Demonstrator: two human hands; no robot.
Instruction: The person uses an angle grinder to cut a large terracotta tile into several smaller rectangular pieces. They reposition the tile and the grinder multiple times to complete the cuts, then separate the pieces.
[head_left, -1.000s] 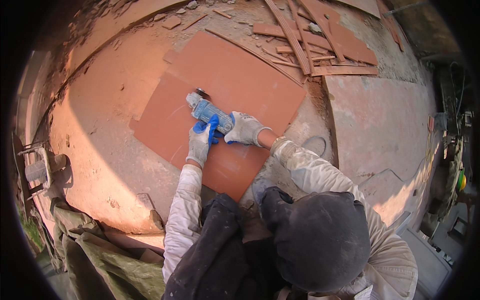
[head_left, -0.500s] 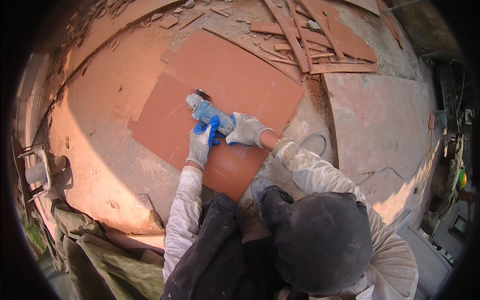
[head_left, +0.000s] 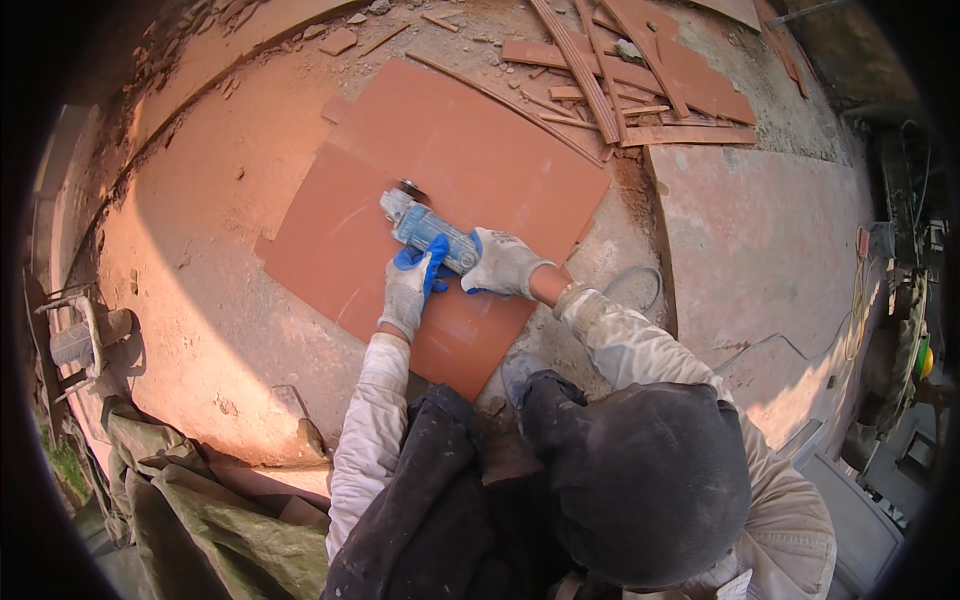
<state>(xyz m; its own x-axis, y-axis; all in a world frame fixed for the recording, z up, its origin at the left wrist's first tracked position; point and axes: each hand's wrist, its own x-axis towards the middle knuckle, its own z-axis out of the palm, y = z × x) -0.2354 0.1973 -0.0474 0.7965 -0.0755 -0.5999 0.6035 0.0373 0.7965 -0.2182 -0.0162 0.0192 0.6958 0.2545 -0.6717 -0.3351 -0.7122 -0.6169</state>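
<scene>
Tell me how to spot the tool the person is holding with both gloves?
Find the big reddish square tile lying on the dusty floor. Near its middle, the left hand and right hand, both gloved, grip a blue and grey angle grinder resting on the tile. It is the only blue, shiny thing among red-brown offcut strips.

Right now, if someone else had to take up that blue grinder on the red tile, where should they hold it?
Probably by the long blue body of the grinder, from its rear end, away from the disc at the far tip. The body lies slanted across the red tile, and the left hand and right hand, both gloved, already wrap it there.
</scene>
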